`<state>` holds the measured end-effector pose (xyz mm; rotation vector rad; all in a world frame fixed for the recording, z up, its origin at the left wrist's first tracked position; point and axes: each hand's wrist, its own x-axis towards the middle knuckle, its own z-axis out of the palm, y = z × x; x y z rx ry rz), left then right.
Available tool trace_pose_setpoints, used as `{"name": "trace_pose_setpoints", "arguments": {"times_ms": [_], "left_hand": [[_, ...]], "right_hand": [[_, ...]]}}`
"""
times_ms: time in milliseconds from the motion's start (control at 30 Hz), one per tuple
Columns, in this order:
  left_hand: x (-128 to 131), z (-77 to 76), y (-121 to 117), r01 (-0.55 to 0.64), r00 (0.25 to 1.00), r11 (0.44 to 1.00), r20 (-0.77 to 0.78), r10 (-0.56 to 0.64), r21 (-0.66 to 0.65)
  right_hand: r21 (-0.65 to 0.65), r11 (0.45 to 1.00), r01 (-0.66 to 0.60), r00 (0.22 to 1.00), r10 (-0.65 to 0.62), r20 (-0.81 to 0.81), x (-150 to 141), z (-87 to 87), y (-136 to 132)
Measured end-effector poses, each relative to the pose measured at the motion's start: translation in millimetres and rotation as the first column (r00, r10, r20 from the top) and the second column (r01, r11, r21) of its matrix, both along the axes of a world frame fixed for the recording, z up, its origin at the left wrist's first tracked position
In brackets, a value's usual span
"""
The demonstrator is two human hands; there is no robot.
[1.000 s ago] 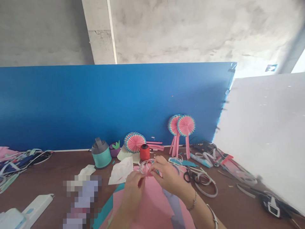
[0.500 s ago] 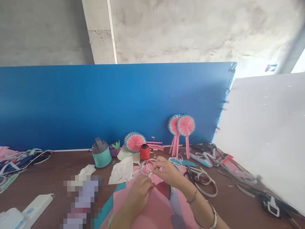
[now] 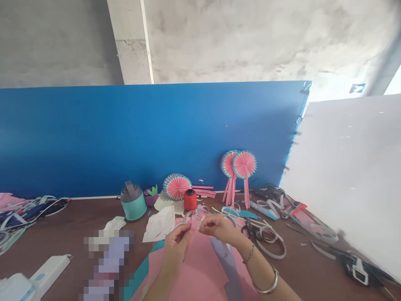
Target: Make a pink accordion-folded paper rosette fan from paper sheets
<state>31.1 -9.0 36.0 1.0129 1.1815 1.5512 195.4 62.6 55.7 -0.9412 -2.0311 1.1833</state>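
Between my hands is a small piece of pleated pink paper (image 3: 198,215) with a blue-and-white edge, raised above the pink sheets. My left hand (image 3: 178,246) pinches its near end between thumb and fingers. At its right side, my right hand (image 3: 221,229) has its thumb and fingertips pressed together beside a small pale bit; what they grip is too small to make out. Underneath lie large pink paper sheets (image 3: 203,267), with a lilac strip (image 3: 230,267) across them and teal paper (image 3: 139,271) showing at the left.
Behind my hands stand a red thread spool (image 3: 190,200), a pleated paper rosette (image 3: 177,187), and a teal-grey container (image 3: 133,202). Two rosettes with tails (image 3: 245,165) lean on the blue partition (image 3: 125,138). Scissors (image 3: 257,235) and tape rolls (image 3: 272,242) lie to the right.
The pleated paper has turned from hanging low, below my right hand, to pointing up and away. My left hand has risen slightly, and its grip has shifted.
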Motion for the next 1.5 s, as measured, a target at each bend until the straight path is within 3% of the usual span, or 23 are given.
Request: {"name": "trace_pose_setpoints", "arguments": {"times_ms": [167,367,667,833,1133,1300,1500], "left_hand": [[-5,-9.3,9,0.073,0.936,0.989,0.351,-0.022,-0.132],[-13,-14.9,14,0.148,0.848,0.972,0.529,-0.028,-0.185],[-9,-10.6,9,0.244,0.87,0.946,0.479,-0.116,-0.215],[-9,-14.5,10,0.252,0.852,0.946,0.51,-0.118,-0.202],[-9,-13.9,10,0.273,0.864,0.944,0.478,-0.156,-0.186],[-11,-9.8,8,0.258,0.859,0.941,0.498,-0.119,-0.218],[-11,-7.6,7,0.255,0.845,0.936,0.527,-0.093,-0.242]], "right_hand": [[0.081,0.992,0.094,0.989,-0.102,0.108,-4,2.9,-2],[0.213,0.968,0.131,0.976,-0.164,0.145,-4,3.4,-4],[0.248,0.963,0.106,0.993,-0.117,0.029,-22,-0.6,-15],[0.278,0.953,0.116,0.987,-0.142,0.073,-28,-9.9,-18],[0.237,0.963,0.13,0.986,-0.151,0.071,-30,-9.4,-20],[0.241,0.958,0.157,0.978,-0.184,0.094,-26,-6.2,-17],[0.369,0.911,0.186,0.953,-0.258,0.158,-17,3.9,-12]]}}
